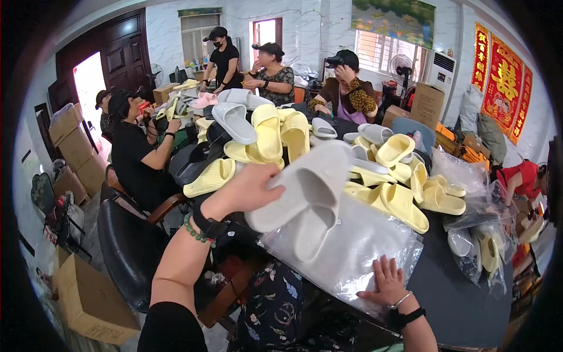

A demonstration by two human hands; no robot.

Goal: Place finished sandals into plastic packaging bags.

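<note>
Clearly at the far left, tall cardboard boxes (74,141) are stacked by the doorway, and whatever they contain is hidden. Nearer on the left, another cardboard box (97,299) sits on the floor, its contents also out of sight, with a black chair (130,252) to its right. Toward the middle, the left hand (253,189) is closed around the edge of light grey slippers (316,176), with some of its fingers concealed behind them; they look like an overlapping pair, though where one ends and the other begins is hard to make out. They are in front of heaped yellow slippers (268,134) and partly cover a clear plastic bag (358,252); whether they touch it cannot be told. The bag lies flat near the table's edge, its glare obscuring anything inside. To the right, the right hand (386,284) is spread open, palm down on that bag, gripping nothing. Farther right, past the dark table (463,305), clear bags (495,286) hold pale slippers, blurred by creased plastic. At the far right, a person in red (521,179) is partly cut off by the dark rim.
</note>
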